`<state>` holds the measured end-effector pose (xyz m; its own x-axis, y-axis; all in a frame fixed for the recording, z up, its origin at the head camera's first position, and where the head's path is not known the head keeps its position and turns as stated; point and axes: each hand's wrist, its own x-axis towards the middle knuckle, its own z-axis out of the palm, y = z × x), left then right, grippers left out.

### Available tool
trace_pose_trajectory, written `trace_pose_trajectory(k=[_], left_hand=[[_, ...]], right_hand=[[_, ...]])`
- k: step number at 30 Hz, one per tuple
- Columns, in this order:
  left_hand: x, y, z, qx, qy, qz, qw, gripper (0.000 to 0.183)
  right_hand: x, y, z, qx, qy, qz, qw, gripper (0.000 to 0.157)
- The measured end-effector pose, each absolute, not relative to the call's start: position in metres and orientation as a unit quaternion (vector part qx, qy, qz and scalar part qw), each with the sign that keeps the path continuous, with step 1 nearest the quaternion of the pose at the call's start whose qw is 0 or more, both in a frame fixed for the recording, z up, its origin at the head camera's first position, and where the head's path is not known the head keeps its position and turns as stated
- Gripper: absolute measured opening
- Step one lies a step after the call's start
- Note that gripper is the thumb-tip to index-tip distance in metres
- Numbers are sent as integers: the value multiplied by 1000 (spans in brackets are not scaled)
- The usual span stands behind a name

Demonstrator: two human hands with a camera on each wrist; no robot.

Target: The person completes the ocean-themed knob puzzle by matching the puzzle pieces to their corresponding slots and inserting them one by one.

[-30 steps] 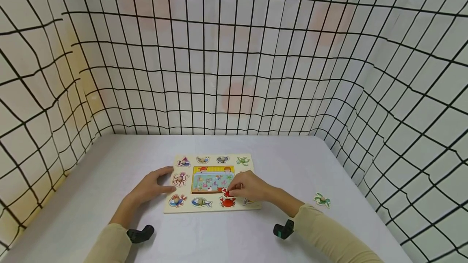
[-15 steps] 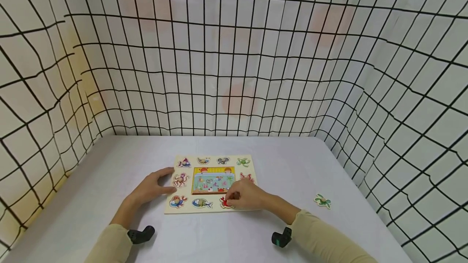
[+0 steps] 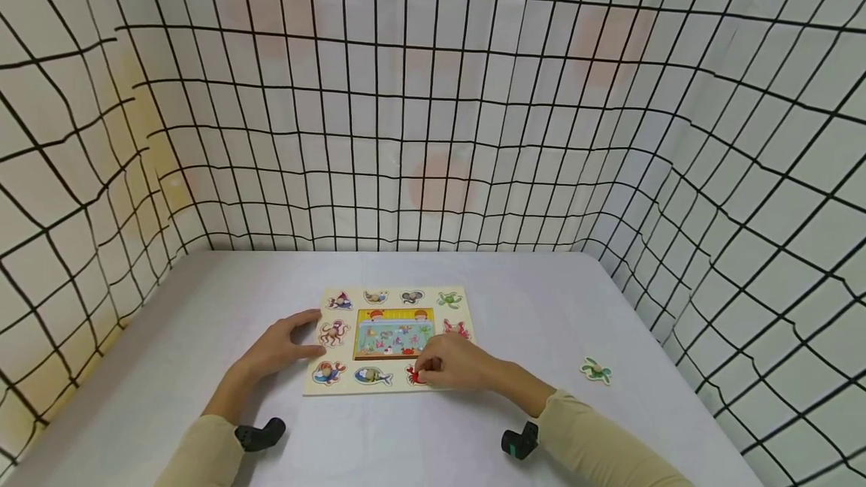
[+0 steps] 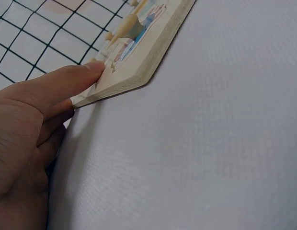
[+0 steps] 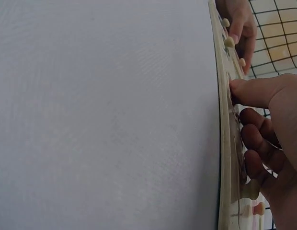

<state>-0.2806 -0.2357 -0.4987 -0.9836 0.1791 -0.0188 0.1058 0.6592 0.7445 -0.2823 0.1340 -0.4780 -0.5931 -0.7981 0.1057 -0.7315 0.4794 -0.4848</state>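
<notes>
A wooden peg puzzle board (image 3: 399, 388) with sea-animal pieces lies flat on the table. My right hand (image 3: 463, 363) is over its lower right part, thumb and forefinger pinching a red crab puzzle piece (image 3: 413, 375) at the crab's place in the bottom row. That hand covers most of the crab and the board's lower right corner. In the right wrist view the thumb (image 5: 254, 92) presses down at the board. My left hand (image 3: 279, 344) rests at the board's left edge, fingers spread; its thumb (image 4: 72, 84) lies on the board corner in the left wrist view.
A green turtle puzzle piece (image 3: 596, 370) lies on the white table (image 3: 541, 307), right of the board. A matching green turtle picture (image 3: 449, 299) shows at the board's upper right. Black netting (image 3: 443, 145) stands around the back and sides.
My right hand has lowered the crab piece slightly toward the front, from above the red crab picture onto it, then stayed there. My left hand has kept its place.
</notes>
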Motion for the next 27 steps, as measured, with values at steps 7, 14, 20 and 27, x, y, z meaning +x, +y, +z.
trace_pose_trajectory(k=[7, 14, 20, 27], left_hand=[[-280, -235, -500, 75, 911, 402, 45, 83], [-280, -235, -498, 81, 912, 399, 42, 82], [-279, -234, -496, 80, 912, 400, 42, 82], [-278, -233, -495, 76, 912, 401, 44, 82]], right_hand=[[-285, 137, -476, -447, 859, -234, 82, 10], [-287, 142, -470, -445, 858, -236, 96, 13], [-290, 153, -462, -443, 857, -248, 91, 15], [-294, 167, -458, -434, 862, -250, 78, 15]])
